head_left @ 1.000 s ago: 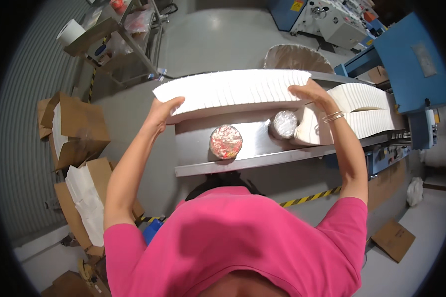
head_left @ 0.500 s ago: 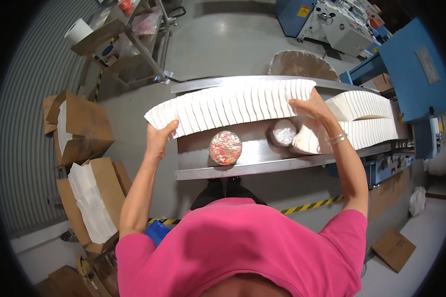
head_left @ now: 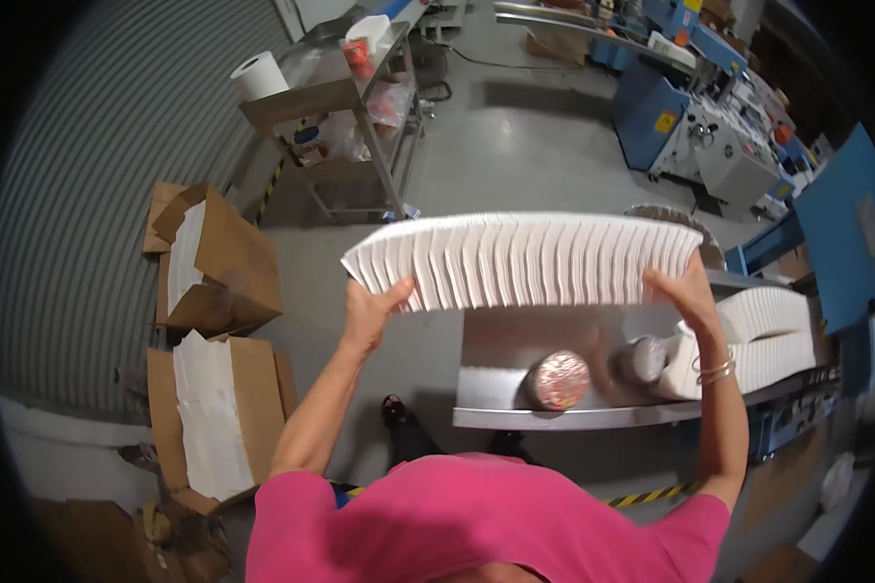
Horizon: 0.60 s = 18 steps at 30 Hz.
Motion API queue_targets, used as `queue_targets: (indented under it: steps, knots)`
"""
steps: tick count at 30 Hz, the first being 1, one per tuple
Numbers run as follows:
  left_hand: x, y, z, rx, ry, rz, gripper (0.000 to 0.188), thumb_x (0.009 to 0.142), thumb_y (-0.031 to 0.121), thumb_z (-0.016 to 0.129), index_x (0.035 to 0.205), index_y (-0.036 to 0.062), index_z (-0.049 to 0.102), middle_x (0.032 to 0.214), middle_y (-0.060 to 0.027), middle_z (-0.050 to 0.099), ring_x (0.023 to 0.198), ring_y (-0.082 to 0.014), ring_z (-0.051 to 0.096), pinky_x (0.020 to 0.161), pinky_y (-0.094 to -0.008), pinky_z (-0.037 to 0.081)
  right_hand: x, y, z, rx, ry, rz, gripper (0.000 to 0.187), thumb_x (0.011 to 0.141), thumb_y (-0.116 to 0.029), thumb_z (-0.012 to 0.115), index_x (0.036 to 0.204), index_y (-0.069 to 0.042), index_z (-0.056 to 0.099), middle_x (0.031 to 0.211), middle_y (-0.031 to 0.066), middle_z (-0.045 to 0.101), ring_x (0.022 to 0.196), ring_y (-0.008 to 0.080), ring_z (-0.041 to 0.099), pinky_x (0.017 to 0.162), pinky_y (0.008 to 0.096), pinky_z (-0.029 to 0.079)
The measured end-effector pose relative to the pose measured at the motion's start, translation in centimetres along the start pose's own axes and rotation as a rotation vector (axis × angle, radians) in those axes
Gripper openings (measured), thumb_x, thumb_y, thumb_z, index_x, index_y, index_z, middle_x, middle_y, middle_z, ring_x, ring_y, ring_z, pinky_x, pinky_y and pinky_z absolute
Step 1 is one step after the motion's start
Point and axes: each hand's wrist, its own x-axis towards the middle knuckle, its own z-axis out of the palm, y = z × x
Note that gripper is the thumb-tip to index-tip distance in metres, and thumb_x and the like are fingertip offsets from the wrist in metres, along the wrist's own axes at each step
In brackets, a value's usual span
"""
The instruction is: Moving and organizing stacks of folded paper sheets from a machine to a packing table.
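Observation:
Between my hands hangs a long row of stacked white folded paper napkins, lifted above the metal conveyor tray. My left hand grips its left end, thumb on the near side. At the other end my right hand clamps the row the same way. Fingers of both hands are mostly hidden behind the paper. Below, on the metal tray, stand a round container with red and white contents and a clear round one with pale contents. More rows of white napkins lie at the tray's right.
Two open cardboard boxes at the left hold white paper: a far box and a near box. A metal cart carries a paper roll. Blue machinery stands at the right, and a lined bin is partly hidden behind the tray.
The napkin row has risen off the tray, both hands still holding its ends. My view has turned left, so the tray sits farther right and the boxes show more fully.

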Motion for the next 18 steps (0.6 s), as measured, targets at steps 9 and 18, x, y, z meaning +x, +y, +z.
queue_targets:
  steps: [9,18]
  knots:
    - [8.8,4.2,-13.2,0.052,-0.007,0.113,0.051,0.074,0.019,0.072,0.115,-0.0027,0.051,0.096,-0.0081,0.061,0.084,-0.0147,0.060,0.069,-0.0266,0.050,5.2,-5.6,13.3,-0.108,0.133,0.001,0.063,0.070,-0.016,0.074,0.120,0.004,0.041,0.107,0.0097,0.057,0.092,0.0149,0.057,0.079,0.0260,0.047]
    - [19.6,6.2,-18.0,0.129,-0.057,0.086,0.044,0.073,0.017,0.072,0.107,-0.0044,0.057,0.094,-0.0075,0.063,0.078,-0.0123,0.059,0.069,-0.0252,0.048,13.6,-7.2,19.9,-0.088,0.170,0.001,0.055,0.071,-0.017,0.072,0.114,0.004,0.047,0.103,0.0086,0.058,0.087,0.0137,0.058,0.072,0.0245,0.049]
